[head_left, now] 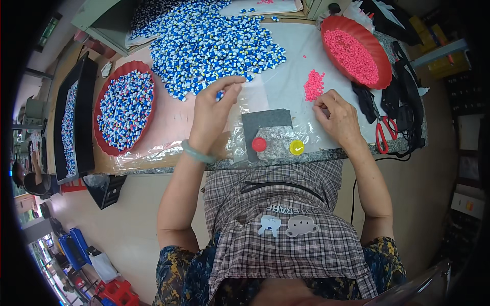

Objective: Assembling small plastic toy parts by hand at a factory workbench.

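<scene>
My left hand [215,107] is raised over the table's near middle, a pale bangle on its wrist. A small blue-and-white capsule-shaped piece [219,95] shows within its curled fingers. Beyond it spreads a big heap of similar blue-and-white pieces [214,43], a few with yellow or pink bits. My right hand [338,120] rests by a small pile of tiny pink pieces [314,85], its fingertips drawn together; whatever they hold is hidden. Between the hands lies a dark grey pad [251,122], with a red round cap [259,144] and a yellow round cap [296,147] at its near edge.
At the left stand a red scalloped bowl [99,130] of blue-and-white pieces and a black tray [88,102] holding more. A second red bowl [384,76] with pink pieces sits far right. Red-handled scissors [381,137] and black cords lie near the right edge.
</scene>
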{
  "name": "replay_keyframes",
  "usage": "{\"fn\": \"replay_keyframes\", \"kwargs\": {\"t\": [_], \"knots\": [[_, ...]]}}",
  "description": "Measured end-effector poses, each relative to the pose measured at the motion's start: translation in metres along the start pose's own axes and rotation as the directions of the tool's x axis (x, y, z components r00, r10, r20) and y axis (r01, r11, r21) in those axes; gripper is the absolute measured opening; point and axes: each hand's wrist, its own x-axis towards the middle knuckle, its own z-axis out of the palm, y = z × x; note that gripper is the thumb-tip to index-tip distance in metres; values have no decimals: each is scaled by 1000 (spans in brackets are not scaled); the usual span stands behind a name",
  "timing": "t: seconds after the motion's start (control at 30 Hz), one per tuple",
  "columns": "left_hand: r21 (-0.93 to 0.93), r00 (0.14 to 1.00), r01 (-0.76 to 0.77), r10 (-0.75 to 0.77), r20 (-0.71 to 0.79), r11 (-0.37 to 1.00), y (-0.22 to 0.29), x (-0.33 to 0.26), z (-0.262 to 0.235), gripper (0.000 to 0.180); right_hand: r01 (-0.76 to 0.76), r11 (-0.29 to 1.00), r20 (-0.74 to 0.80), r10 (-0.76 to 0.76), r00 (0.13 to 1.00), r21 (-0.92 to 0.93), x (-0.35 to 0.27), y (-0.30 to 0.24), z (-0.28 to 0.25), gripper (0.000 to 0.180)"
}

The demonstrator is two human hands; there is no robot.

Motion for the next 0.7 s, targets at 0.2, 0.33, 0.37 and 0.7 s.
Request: {"fn": "replay_keyframes", "kwargs": {"t": [0.2,0.33,0.37,0.7], "knots": [[825,815,-480,501,292,300,-13,34,13,17,-20,999,64,18,998,34,-5,-3,-9,10],[877,797,-469,478,370,104,-17,42,15,13,-11,994,60,5,998,105,-6,0,-16,12],[879,791,-472,473,388,68,-17,44,16,14,-13,993,61,5,998,118,-6,-1,-16,12],[586,866,-479,464,190,654,-4,29,19,14,111,993,50,-113,992,46,-6,0,-5,12]]}}
